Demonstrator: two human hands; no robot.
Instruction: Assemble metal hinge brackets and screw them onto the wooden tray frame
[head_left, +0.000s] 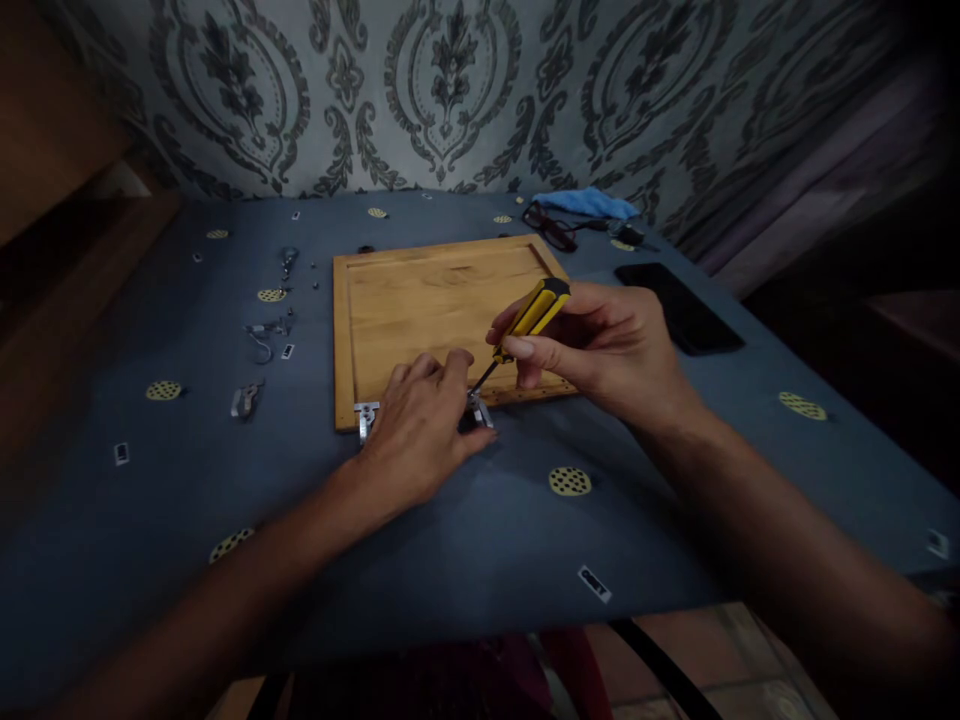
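In the middle of the frame the right hand point(600, 345) is clenched around a screwdriver point(525, 325) with a yellow and black handle, thumb and fingers wrapped about the grip, the handle pointing up and right while the thin shaft slants down and left. Its tip meets a small metal hinge point(477, 408) at the lower edge of a wooden panel point(435, 300), a flat rectangular board with a raised rim that lies on the blue desk point(480, 540). The left hand point(420, 430) rests just left of the tip, palm down, its fingers bent and pressing on the panel's lower edge beside that hinge; whether it pinches anything cannot be told. A second metal hinge point(366, 415) sits at the panel's lower left corner, touching the left hand's knuckle side. Left of the panel, about three more metal fittings point(262, 335) and a few tiny screws lie scattered on the desk. In the upper right lie one pair of glasses point(551, 228), one blue cloth point(585, 203) and one dark phone point(679, 305). Small white tags and round yellow dotted markers dot the desk; their print is too small to read.
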